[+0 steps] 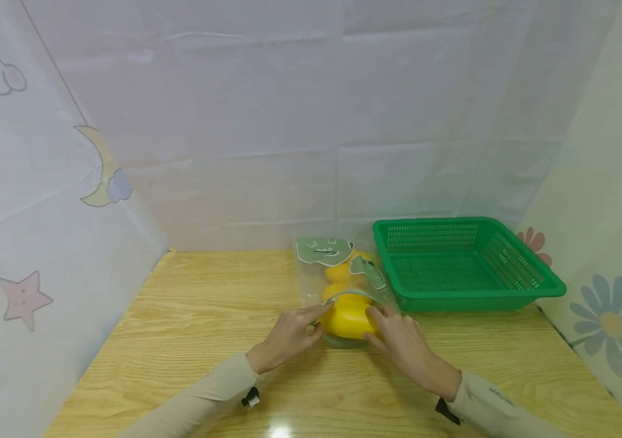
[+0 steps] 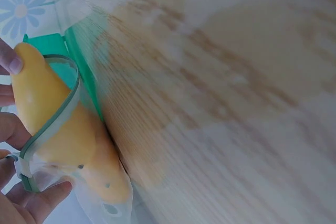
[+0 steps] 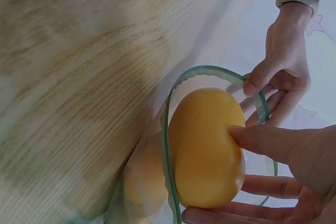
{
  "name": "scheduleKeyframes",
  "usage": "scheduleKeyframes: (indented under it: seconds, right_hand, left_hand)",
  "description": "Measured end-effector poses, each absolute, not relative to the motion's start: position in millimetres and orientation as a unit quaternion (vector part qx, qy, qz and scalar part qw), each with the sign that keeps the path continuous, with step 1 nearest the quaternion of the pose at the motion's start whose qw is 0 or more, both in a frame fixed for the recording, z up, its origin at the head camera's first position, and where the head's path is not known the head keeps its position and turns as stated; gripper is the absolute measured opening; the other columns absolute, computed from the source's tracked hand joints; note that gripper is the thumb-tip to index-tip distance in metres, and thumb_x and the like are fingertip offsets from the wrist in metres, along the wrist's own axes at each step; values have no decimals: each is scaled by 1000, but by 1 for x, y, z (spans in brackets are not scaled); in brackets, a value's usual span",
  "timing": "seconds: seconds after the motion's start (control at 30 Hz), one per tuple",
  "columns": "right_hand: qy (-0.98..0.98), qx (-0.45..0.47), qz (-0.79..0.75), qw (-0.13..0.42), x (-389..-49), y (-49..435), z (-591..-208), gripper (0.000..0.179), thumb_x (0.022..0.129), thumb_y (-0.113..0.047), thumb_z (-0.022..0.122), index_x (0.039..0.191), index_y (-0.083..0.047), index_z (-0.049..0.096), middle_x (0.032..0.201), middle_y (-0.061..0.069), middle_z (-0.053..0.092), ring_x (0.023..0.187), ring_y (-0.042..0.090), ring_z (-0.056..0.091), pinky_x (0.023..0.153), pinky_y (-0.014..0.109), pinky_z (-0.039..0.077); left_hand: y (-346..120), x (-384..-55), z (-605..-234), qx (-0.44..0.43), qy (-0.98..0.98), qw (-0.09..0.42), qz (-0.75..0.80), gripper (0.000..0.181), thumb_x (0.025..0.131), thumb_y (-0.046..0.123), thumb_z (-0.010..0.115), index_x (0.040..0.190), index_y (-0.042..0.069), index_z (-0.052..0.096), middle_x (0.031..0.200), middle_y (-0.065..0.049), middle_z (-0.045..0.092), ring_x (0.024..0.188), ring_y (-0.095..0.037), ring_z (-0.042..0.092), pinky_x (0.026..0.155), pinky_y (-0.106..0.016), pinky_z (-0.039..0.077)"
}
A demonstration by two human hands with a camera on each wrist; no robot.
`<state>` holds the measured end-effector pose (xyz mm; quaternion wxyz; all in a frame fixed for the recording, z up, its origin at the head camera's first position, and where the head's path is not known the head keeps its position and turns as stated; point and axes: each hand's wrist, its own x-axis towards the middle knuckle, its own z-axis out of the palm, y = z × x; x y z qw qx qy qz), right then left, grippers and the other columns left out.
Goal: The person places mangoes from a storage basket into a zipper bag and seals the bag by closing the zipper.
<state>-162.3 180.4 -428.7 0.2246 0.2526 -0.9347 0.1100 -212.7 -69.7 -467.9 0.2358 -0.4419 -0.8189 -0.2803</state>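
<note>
A clear zip bag (image 1: 311, 285) with green printed patches lies on the table, its green-edged mouth spread wide toward me. Several yellow mangoes show inside it, pressed together. At the mouth is one more smooth yellow mango (image 1: 349, 320), partly within the rim (image 3: 167, 145). My right hand (image 1: 406, 347) holds this mango between thumb and fingers, as the right wrist view shows. On the other side, my left hand (image 1: 291, 333) pinches the bag's edge near the white slider (image 2: 22, 165). The bag's film blurs the mangoes deeper inside.
A green plastic basket (image 1: 467, 300) with slotted walls stands right behind the bag, close against its right side. The wooden table (image 1: 223, 292) reaches back to a pale hanging sheet (image 1: 267, 121), with printed sheets at both sides.
</note>
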Motion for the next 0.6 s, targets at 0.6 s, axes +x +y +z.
scheduleKeyframes:
  seconds: [0.6]
  right_hand:
    - [-933, 250, 51, 254, -168, 180, -437, 41, 70, -28, 89, 98, -9, 66, 89, 8, 63, 58, 21, 59, 39, 32, 45]
  left_hand:
    - [-69, -214, -470, -448, -813, 243, -281, 53, 79, -5, 76, 130, 1, 63, 120, -12, 68, 55, -2, 46, 46, -6, 31]
